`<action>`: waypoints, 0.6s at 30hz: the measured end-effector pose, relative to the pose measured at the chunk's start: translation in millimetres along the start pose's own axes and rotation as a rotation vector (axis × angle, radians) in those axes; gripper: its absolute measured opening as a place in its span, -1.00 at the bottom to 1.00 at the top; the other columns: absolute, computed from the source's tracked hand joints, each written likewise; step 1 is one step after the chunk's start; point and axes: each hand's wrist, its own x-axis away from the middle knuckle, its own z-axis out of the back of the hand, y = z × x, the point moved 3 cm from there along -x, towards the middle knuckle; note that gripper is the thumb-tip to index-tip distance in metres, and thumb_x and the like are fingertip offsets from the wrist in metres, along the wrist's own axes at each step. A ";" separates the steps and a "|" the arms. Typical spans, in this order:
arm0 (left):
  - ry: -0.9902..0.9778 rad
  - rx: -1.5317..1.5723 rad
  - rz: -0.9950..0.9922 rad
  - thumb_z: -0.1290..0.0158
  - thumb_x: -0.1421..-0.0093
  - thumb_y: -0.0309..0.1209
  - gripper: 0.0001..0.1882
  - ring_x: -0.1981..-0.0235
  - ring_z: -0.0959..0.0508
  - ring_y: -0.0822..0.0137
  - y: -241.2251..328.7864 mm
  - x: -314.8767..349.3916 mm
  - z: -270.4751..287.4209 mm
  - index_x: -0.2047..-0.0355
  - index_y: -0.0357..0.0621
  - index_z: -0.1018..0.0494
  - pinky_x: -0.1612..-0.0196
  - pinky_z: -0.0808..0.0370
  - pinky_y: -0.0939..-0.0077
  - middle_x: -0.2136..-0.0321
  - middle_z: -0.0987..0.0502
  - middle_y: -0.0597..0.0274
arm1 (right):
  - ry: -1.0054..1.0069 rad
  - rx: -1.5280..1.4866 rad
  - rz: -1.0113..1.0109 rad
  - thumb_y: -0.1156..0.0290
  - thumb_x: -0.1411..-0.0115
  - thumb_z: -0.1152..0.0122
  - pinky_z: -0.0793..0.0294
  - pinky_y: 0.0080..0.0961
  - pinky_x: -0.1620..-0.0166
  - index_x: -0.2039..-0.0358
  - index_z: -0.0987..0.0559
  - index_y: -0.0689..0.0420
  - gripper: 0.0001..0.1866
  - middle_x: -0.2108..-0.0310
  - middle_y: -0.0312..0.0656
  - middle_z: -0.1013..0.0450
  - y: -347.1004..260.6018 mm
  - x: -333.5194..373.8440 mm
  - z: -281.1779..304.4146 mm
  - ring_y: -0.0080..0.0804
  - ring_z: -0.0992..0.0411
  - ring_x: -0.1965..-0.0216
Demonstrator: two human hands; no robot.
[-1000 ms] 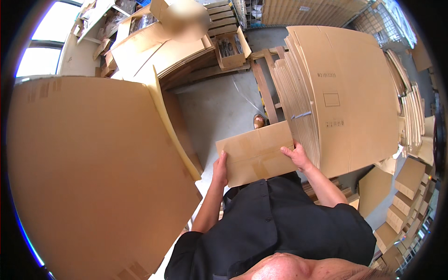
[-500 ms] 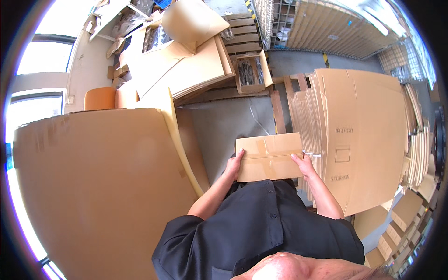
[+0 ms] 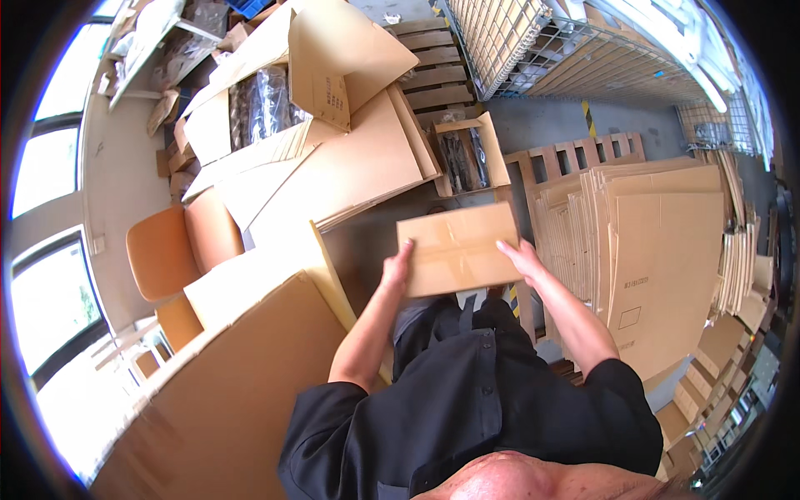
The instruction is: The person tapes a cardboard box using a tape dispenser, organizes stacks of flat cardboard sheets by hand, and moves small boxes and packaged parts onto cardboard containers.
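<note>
Between my hands, in front of my waist, is a small brown cardboard box (image 3: 460, 250) with clear tape across its face. My left hand (image 3: 398, 265) is closed on its left side, thumb lying on top. My right hand (image 3: 522, 260) grips the right side in the same way, thumb over the edge. The fingers under the box are hidden. Just beyond it stands an open carton (image 3: 493, 154) with dark items in plastic inside.
A big carton (image 3: 242, 392) fills the near left, with an orange chair (image 3: 167, 250) behind it. Stacked flat cardboard (image 3: 667, 250) stands at the right beside a wooden pallet (image 3: 575, 158). Farther off are cardboard sheets (image 3: 367, 158) and a wire cage (image 3: 575, 62).
The box, still in both hands, has moved farther from my body and slightly left, and is tilted a little. My view has shifted, so the big carton shows lower at the left.
</note>
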 end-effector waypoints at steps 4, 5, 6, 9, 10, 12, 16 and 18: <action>0.030 0.006 -0.145 -0.10 -0.10 0.08 -0.26 0.24 -0.51 0.27 92.2 -42.2 44.1 0.16 -0.56 -0.42 0.14 -0.46 0.39 0.24 -0.52 -0.01 | -0.023 0.036 0.188 0.25 -0.14 -0.21 -0.33 -0.48 -0.04 -0.10 -0.33 0.20 -0.44 0.04 -0.18 -0.42 -90.1 -64.3 -63.6 -0.46 -0.36 0.01; 0.026 0.004 -0.225 -0.08 -0.11 0.10 -0.26 0.24 -0.51 0.29 112.7 -51.0 52.3 0.17 -0.54 -0.43 0.13 -0.45 0.41 0.25 -0.52 0.00 | -0.022 0.038 0.215 0.29 -0.13 -0.22 -0.33 -0.48 -0.05 -0.13 -0.30 0.18 -0.42 0.04 -0.19 -0.42 -107.7 -76.2 -74.8 -0.47 -0.36 0.01; 0.052 -0.024 -0.278 -0.04 -0.13 0.09 -0.30 0.24 -0.51 0.29 128.2 -58.8 59.5 0.15 -0.48 -0.45 0.10 -0.44 0.43 0.24 -0.52 -0.02 | -0.057 -0.035 0.276 0.32 -0.11 -0.24 -0.32 -0.49 -0.05 -0.14 -0.29 0.16 -0.40 0.03 -0.17 -0.42 -125.0 -86.7 -86.2 -0.44 -0.36 0.01; 0.185 -0.378 -0.387 -0.04 -0.14 0.04 -0.36 0.25 -0.51 0.30 142.6 -94.1 90.9 0.13 -0.42 -0.45 0.12 -0.43 0.43 0.30 -0.54 -0.02 | 0.106 0.401 0.406 0.35 0.02 -0.31 -0.36 -0.39 -0.05 -0.12 -0.28 0.23 -0.31 0.00 0.06 -0.38 -119.7 -124.8 -111.2 -0.14 -0.38 0.00; 0.338 -0.554 -0.496 -0.04 -0.14 0.01 -0.39 0.27 -0.52 0.28 135.6 -106.7 108.8 0.14 -0.40 -0.46 0.14 -0.43 0.41 0.35 -0.54 -0.02 | 0.189 0.613 0.554 0.33 0.06 -0.31 -0.38 -0.27 -0.02 -0.06 -0.34 0.25 -0.35 0.08 0.08 -0.43 -113.7 -125.8 -125.3 -0.04 -0.40 0.05; 0.320 -0.697 -0.421 -0.06 -0.11 -0.06 -0.47 0.29 -0.57 0.19 129.8 -105.4 83.6 0.25 -0.39 -0.51 0.18 -0.45 0.35 0.44 -0.57 -0.05 | 0.173 0.754 0.440 0.27 0.05 -0.29 -0.39 -0.22 0.01 0.00 -0.40 0.25 -0.40 0.15 0.07 -0.46 -85.7 -112.6 -115.6 -0.03 -0.42 0.08; 0.044 -0.733 -0.221 -0.11 -0.07 -0.09 -0.52 0.27 -0.59 0.10 78.5 -92.1 45.4 0.33 -0.39 -0.54 0.18 -0.48 0.32 0.40 -0.58 -0.11 | -0.093 0.696 0.020 0.19 0.05 -0.27 -0.39 -0.23 0.02 0.07 -0.45 0.24 -0.44 0.12 0.08 -0.44 -22.2 -68.8 -69.4 -0.05 -0.41 0.06; -0.081 -0.954 -0.203 -0.11 -0.06 -0.05 -0.51 0.30 -0.60 0.14 53.5 -85.5 35.5 0.34 -0.34 -0.56 0.20 -0.48 0.32 0.45 -0.59 -0.07 | -0.023 0.740 -0.018 0.17 0.05 -0.25 -0.41 -0.25 0.04 0.10 -0.47 0.22 -0.47 0.15 0.05 -0.46 20.5 -39.6 -39.2 -0.06 -0.42 0.08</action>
